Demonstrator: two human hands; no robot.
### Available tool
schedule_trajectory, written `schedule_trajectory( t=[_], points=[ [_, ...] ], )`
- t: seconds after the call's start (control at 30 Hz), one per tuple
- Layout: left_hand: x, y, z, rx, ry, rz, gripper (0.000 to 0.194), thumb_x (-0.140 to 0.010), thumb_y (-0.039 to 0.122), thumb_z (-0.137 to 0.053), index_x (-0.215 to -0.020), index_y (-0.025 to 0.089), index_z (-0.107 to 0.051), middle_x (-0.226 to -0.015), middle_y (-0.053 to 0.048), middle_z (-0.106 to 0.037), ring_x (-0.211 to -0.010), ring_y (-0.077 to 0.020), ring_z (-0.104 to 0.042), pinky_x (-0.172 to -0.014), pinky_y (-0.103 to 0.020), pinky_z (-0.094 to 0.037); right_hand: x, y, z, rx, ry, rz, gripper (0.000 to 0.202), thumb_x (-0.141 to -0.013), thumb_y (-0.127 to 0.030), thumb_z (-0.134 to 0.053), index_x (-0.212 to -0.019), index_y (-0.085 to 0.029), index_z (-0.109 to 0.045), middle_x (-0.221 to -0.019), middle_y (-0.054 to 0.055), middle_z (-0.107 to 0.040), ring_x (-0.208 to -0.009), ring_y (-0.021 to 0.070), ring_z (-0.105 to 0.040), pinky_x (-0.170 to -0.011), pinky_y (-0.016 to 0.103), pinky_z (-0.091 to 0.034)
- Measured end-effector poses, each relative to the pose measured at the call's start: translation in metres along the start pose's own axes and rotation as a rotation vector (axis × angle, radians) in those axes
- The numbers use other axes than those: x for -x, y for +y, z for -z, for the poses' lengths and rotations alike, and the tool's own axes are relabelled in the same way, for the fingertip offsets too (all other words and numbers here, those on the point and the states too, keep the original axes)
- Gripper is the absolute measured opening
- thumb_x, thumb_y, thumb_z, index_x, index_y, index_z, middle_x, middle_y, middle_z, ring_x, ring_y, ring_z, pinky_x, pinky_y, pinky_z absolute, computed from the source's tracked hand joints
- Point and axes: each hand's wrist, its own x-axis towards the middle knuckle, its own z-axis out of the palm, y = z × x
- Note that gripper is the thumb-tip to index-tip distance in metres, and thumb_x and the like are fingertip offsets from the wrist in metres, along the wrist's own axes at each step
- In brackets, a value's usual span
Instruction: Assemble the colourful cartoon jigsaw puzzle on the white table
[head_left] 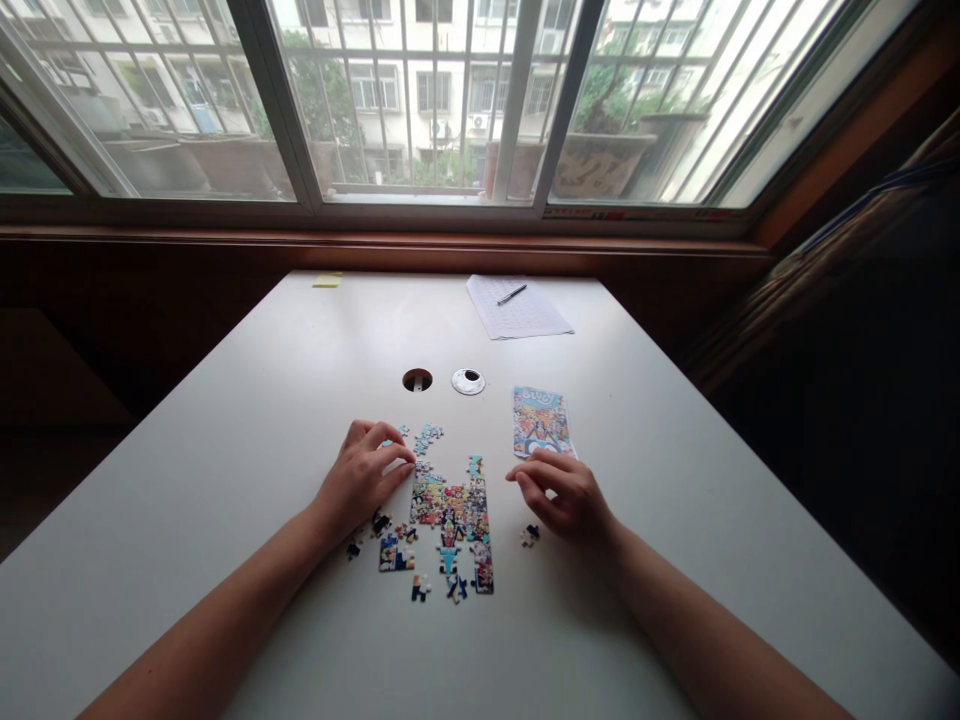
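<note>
A partly joined jigsaw puzzle [450, 502] with small colourful figures lies flat on the white table. My left hand [365, 468] is at its upper left edge, fingertips and thumb closed together on a puzzle piece there, which they mostly hide. Light blue pieces [429, 436] lie just beyond those fingers. On the other side, my right hand [561, 488] hovers low with fingers bent but apart, and nothing shows in it. It is just below the picture card [540, 418], covering its bottom edge. A loose piece [529, 536] lies beside the right hand.
Loose and joined pieces [396, 553] lie near my left wrist, and a separate piece [421, 587] is closer to me. Farther back are a round cable hole [417, 380], a metal cap [469, 381], paper sheets [517, 315] with a pen [511, 295], and a yellow note [328, 280].
</note>
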Motion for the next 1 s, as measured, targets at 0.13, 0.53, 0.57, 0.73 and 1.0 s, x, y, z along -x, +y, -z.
schedule_trajectory(
  t=[0.13,0.53,0.57,0.73,1.0],
  points=[
    [-0.0009,0.0014,0.0,-0.014,0.001,-0.002,0.011,-0.095,0.03,-0.063,-0.095,0.026,-0.073,-0.108,-0.006,-0.062,-0.105,-0.0257,-0.047,-0.093,-0.044,-0.047,0.0,0.0,-0.0001,-0.006,0.0,0.0,0.017,-0.092,-0.014,-0.054,-0.089,-0.02,-0.07,-0.074,0.003,-0.062,-0.06,0.0132,-0.054,-0.057,0.028,-0.043],
    [-0.0053,0.0052,-0.005,-0.04,0.003,-0.007,0.009,-0.094,0.027,-0.062,-0.091,0.024,-0.07,-0.105,-0.006,-0.063,-0.104,-0.0263,-0.048,-0.094,-0.045,-0.048,-0.0008,-0.0002,-0.0001,-0.004,-0.003,0.008,0.018,-0.092,-0.016,-0.054,-0.088,-0.02,-0.071,-0.073,0.003,-0.062,-0.058,0.0129,-0.053,-0.056,0.028,-0.043],
    [-0.0057,0.0058,-0.0053,-0.043,0.005,-0.006,0.009,-0.095,0.027,-0.062,-0.092,0.024,-0.07,-0.105,-0.006,-0.063,-0.104,-0.0264,-0.048,-0.094,-0.045,-0.047,-0.001,-0.0003,-0.0001,-0.006,-0.004,0.008,0.018,-0.092,-0.015,-0.054,-0.088,-0.02,-0.071,-0.074,0.003,-0.062,-0.058,0.0129,-0.053,-0.056,0.028,-0.043],
    [-0.0054,0.0052,-0.0049,-0.059,0.007,0.011,0.01,-0.095,0.027,-0.061,-0.093,0.024,-0.07,-0.106,-0.006,-0.062,-0.105,-0.0268,-0.046,-0.094,-0.045,-0.047,-0.0012,-0.0009,0.0001,-0.008,-0.011,0.002,0.017,-0.092,-0.014,-0.054,-0.088,-0.02,-0.07,-0.074,0.002,-0.061,-0.059,0.0129,-0.053,-0.057,0.028,-0.042],
    [-0.0047,0.0033,-0.0031,-0.064,0.037,0.031,0.01,-0.095,0.028,-0.061,-0.095,0.024,-0.071,-0.106,-0.006,-0.063,-0.104,-0.0267,-0.047,-0.093,-0.045,-0.047,-0.0004,0.0007,-0.0002,-0.014,-0.012,0.006,0.017,-0.092,-0.014,-0.055,-0.089,-0.02,-0.07,-0.073,0.002,-0.06,-0.058,0.0126,-0.051,-0.056,0.028,-0.041]
  ],
)
